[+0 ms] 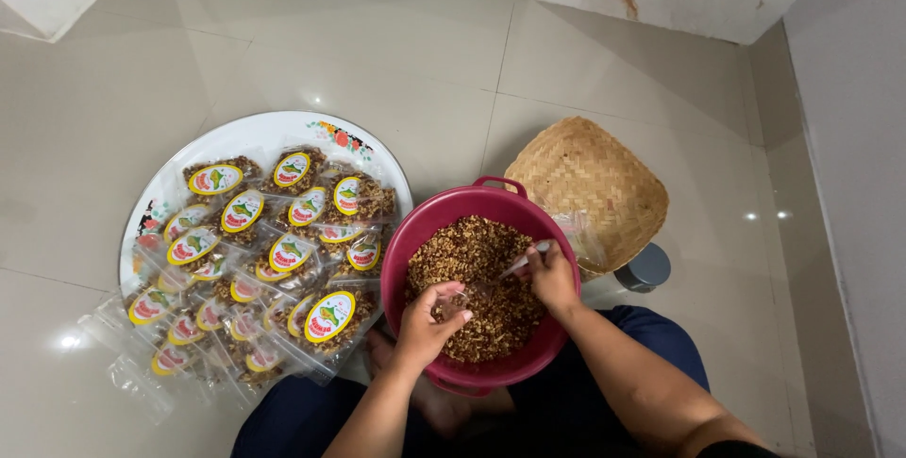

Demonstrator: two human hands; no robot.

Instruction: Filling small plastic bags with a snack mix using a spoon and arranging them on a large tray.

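Note:
A dark pink plastic basin (415,232) sits on the floor between my knees, filled with brown crumbly snack mix (467,246). Over the mix, my left hand (429,316) holds a small clear plastic bag open. My right hand (552,277) grips a pale spoon (524,263) whose tip points toward the bag. To the left, a round white tray (245,137) with a flower print carries several filled clear bags with yellow oval labels (291,252).
A woven bamboo basket (590,189) lies upside down behind the basin, with clear plastic at its edge. A small grey cup (648,267) stands beside it. Some filled bags spill off the tray onto the beige floor tiles. A wall runs along the right.

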